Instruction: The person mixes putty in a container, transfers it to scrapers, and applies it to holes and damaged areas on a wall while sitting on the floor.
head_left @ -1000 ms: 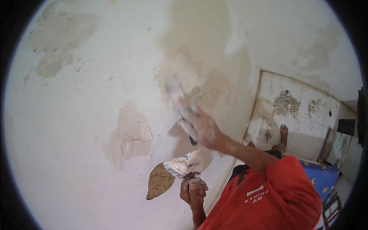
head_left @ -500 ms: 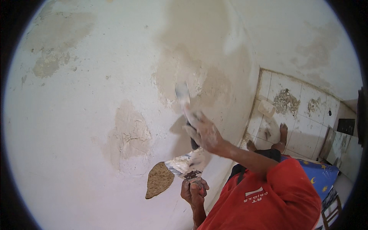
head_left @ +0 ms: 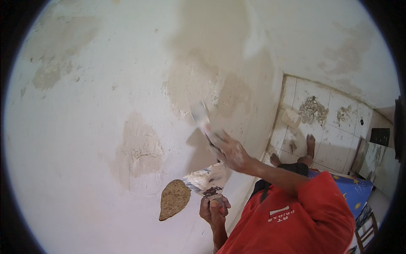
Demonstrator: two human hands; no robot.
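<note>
My right hand [head_left: 230, 154] is closed around a putty knife [head_left: 199, 112], its blade against a damp-looking beige patch [head_left: 192, 82] on the white wall [head_left: 76, 161]. Motion slightly blurs the blade. Lower down, my left hand [head_left: 215, 211] grips a wide scraper [head_left: 208, 180] by its handle. White putty and dark smears cover this scraper's broad blade, which lies just below my right hand. Beside the blade's left corner is a rough brown leaf-shaped patch [head_left: 174, 200], seemingly bare plaster in the wall.
Another rough beige patch [head_left: 141, 148] marks the wall to the left. A white tiled floor [head_left: 334, 150] at the right carries dirty debris [head_left: 313, 110] and a pale rectangular container [head_left: 292, 118]. My bare feet stand there, near a blue cloth with yellow stars [head_left: 355, 192].
The putty knife in my right hand has shifted slightly down and left across the beige patch, its blade tilting more. My left hand and its scraper have stayed almost still. The view has moved slightly.
</note>
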